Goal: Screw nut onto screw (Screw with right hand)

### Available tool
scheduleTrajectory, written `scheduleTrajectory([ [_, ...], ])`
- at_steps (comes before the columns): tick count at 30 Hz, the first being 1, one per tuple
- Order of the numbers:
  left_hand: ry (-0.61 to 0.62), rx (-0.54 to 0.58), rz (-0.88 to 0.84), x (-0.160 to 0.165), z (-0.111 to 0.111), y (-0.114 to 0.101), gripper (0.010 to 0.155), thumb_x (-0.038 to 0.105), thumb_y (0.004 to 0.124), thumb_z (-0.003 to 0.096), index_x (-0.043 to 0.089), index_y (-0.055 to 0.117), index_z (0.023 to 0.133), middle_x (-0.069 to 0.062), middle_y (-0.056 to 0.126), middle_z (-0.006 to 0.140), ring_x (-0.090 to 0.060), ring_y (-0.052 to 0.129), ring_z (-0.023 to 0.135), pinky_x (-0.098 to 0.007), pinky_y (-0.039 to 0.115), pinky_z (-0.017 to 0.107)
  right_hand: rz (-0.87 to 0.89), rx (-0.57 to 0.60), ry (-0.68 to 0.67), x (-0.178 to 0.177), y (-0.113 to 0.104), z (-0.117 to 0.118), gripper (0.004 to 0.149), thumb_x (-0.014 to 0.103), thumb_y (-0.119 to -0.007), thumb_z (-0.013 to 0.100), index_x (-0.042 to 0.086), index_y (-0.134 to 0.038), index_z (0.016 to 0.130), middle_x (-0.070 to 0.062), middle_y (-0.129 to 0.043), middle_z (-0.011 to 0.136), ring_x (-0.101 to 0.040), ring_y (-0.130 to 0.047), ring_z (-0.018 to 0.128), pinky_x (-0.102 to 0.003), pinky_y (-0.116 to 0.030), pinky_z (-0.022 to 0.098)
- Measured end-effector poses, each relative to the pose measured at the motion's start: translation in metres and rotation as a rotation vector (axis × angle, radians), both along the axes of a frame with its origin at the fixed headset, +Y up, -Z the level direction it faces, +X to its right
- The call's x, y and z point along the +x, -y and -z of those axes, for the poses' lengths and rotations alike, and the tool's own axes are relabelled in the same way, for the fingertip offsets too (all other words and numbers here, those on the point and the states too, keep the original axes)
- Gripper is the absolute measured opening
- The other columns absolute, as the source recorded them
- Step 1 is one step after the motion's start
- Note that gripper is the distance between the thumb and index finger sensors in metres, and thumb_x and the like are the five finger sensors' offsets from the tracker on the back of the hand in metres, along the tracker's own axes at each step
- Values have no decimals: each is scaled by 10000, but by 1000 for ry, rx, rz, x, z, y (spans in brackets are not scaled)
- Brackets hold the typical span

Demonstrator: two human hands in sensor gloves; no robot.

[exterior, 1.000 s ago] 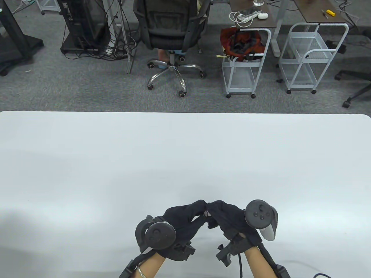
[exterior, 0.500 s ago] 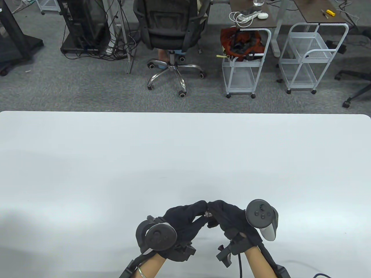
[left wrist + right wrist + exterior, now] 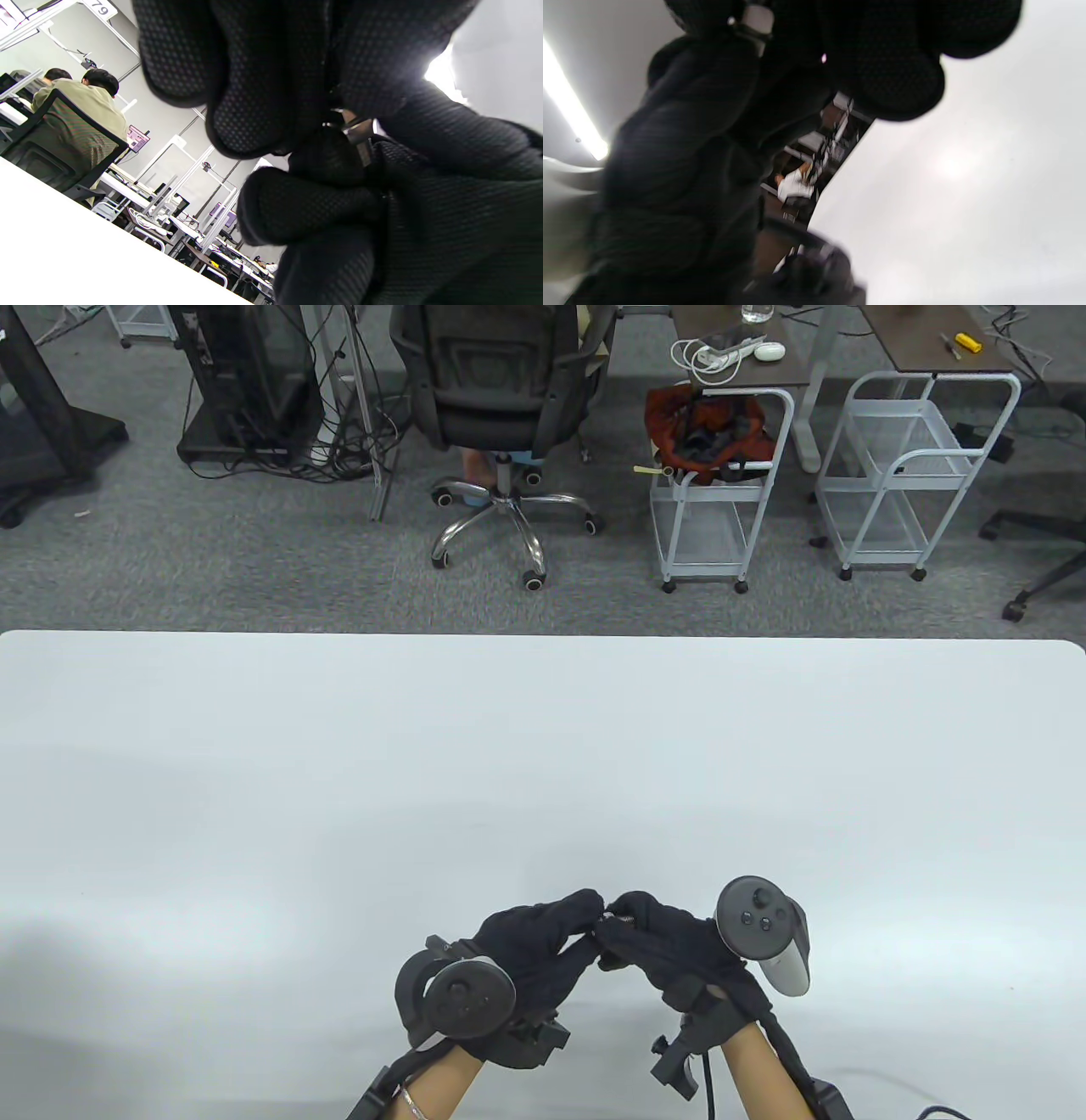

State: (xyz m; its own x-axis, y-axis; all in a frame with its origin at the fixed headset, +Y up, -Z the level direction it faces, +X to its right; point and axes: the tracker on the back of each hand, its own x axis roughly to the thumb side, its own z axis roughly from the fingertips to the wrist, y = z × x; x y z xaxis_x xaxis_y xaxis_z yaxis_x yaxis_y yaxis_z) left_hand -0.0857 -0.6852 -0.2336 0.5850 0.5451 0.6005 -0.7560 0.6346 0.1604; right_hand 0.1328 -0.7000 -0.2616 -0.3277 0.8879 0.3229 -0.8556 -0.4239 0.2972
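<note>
My left hand and right hand meet fingertip to fingertip just above the white table, near its front edge. A small metal screw with a nut is pinched between them and mostly hidden by the black gloves. The left hand grips the screw and the right hand's fingers pinch the nut. In the left wrist view a bit of silver metal shows between the fingers. In the right wrist view a pale metal piece shows at the top between the gloves.
Beyond the table's far edge stand an office chair and two white wire carts, on grey carpet. Nothing else lies on the table.
The right hand has turned at the wrist and shifted slightly left, its tracker moving up and left. The left hand has stayed almost still. Both keep their hold.
</note>
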Motion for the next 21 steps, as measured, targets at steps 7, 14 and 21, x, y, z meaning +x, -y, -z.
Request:
scheduleTrajectory([
  [7,0,5,5,1,0,0,433,433,856,427,239,884,813,81,1075,695,-93,1091,550,-316,890,490,36,-28,3,1,-1,-1,497,427,-631,606,-23,-804,726,-284,-936,672,-356,-1017,446,-533,-771,382],
  [14,27,-1,-20,1,-1,0,433,433,856,425,236,886,810,83,1076,690,-92,1091,549,-314,890,492,41,22,95,0,-1,-3,473,411,-591,613,17,-851,616,-214,-995,539,-285,-1040,310,-489,-800,313],
  [21,4,2,-7,-1,0,0,431,426,857,425,237,885,812,80,1075,694,-96,1091,549,-318,890,489,-14,-81,-107,0,-2,-1,498,427,-665,607,-26,-718,808,-288,-863,770,-363,-976,556,-543,-738,448],
])
